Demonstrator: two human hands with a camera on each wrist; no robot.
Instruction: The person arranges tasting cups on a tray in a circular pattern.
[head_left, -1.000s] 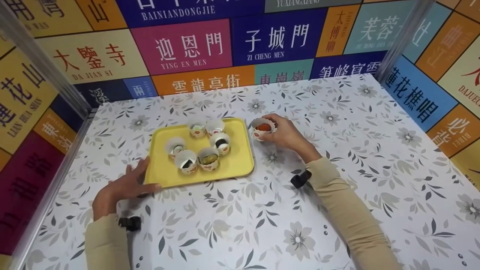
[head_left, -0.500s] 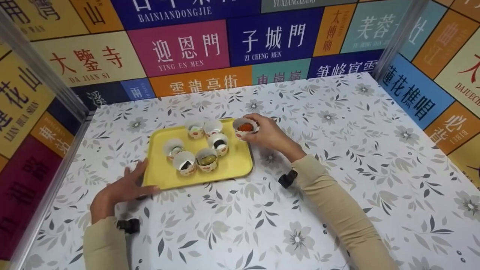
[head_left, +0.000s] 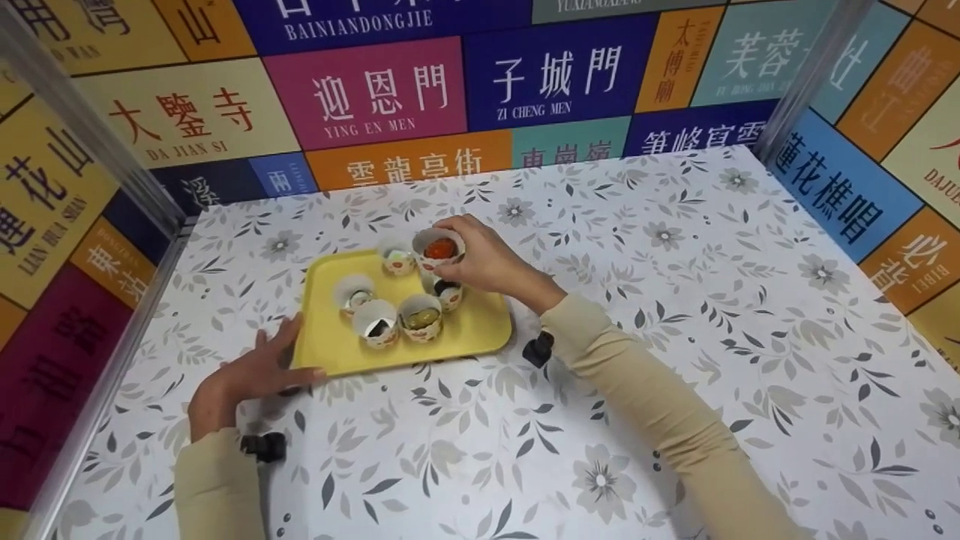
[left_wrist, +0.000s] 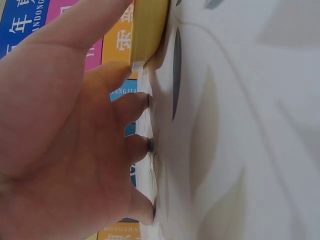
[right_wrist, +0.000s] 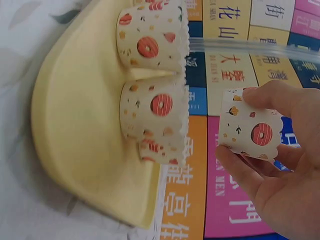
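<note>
My right hand [head_left: 487, 259] grips a paper baking cup [head_left: 439, 251] with an orange-red item inside. It holds the cup raised over the back right part of the yellow tray [head_left: 480, 330]. In the right wrist view, the donut-printed cup [right_wrist: 250, 125] sits between thumb and fingers, above the tray. My left hand [head_left: 251, 375] touches the tray's left corner with its fingers spread; in the left wrist view several fingertips rest on the table. On the tray stand a cup with olive-yellow contents [head_left: 421, 321], a cup with a black piece [head_left: 376, 326], and several others, one partly behind my right hand.
A white floral-patterned cloth [head_left: 600, 420] covers the table. Panels with Chinese lettering [head_left: 367, 94] stand along the back and both sides. At the tray's back is a cup with pale green contents [head_left: 397, 259]; a pale-filled cup [head_left: 354, 295] stands at its left.
My right hand has carried the cup with the orange-red item leftward, from beside the tray's right edge to above its back right part. My left hand stays at the tray's corner.
</note>
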